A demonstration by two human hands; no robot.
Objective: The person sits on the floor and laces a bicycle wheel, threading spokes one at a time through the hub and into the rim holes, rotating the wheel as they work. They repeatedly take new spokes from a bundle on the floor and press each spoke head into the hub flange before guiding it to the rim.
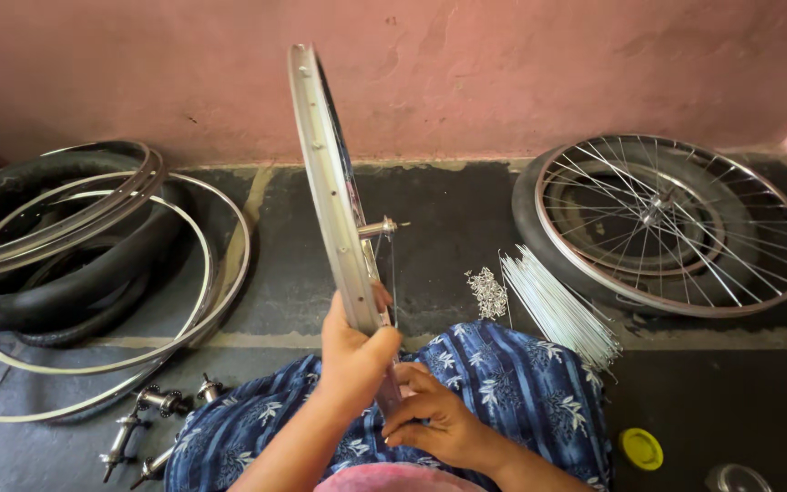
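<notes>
A silver bicycle wheel rim (pixel 321 173) stands upright on edge over my lap, with its hub axle (pixel 377 227) sticking out to the right and thin spokes running to it. My left hand (pixel 352 351) is wrapped around the rim's lower part. Just below, my right hand (pixel 432 417) pinches the bottom of the rim, where the spoke ends are. My lap is covered by a blue flowered cloth (pixel 512 383).
Loose bare rims (pixel 93 273) and black tyres (pixel 66 282) lie at the left. Several hubs (pixel 152 424) rest by my knee. A spoked wheel (pixel 676 223) lies at the right. A bundle of spokes (pixel 557 305), a pile of nipples (pixel 488 293), a yellow lid (pixel 641 447).
</notes>
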